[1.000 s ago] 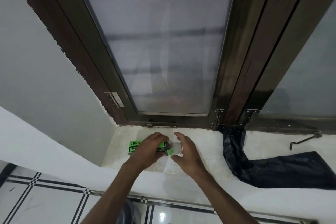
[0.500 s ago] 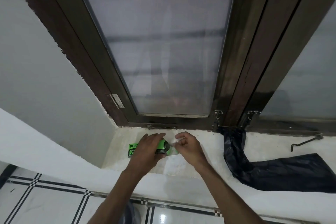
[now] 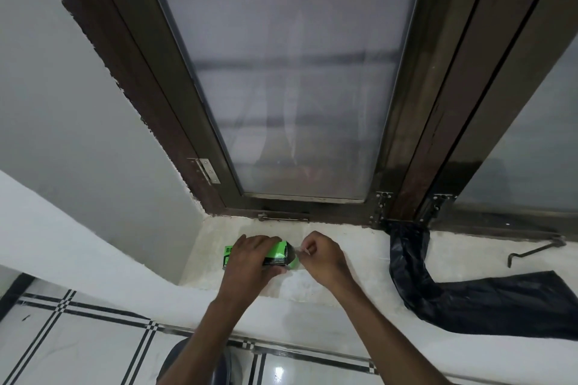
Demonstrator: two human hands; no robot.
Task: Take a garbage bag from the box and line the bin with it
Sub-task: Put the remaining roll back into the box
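A frosted window [image 3: 294, 78] in a dark brown frame fills most of the head view, and every place below is given relative to it. Directly under its bottom rail runs a pale stone sill [image 3: 350, 262]. Under the window's right-hand pane, a long black garbage bag [image 3: 463, 300] hangs from the frame's lower corner, bends across the sill and spreads flat toward the right edge. Below the sill, a white tiled wall [image 3: 81, 344] with black grid lines shows, and a dark rounded shape [image 3: 194, 366], partly hidden by the forearms, sits at the bottom edge; what it is cannot be told.

Under the window's left pane, near its bottom-left corner, the green box [image 3: 276, 251] lies on the sill. The left hand [image 3: 250, 262] covers it from above, fingers curled over the top and thumb under the near side, gripping it. Just right of the box's open end, the right hand [image 3: 322, 256] has its fingers bunched, thumb and forefinger pinching a small pale, translucent piece [image 3: 301, 251] at the box's mouth. A thin metal window stay [image 3: 534, 251] lies under the right pane.
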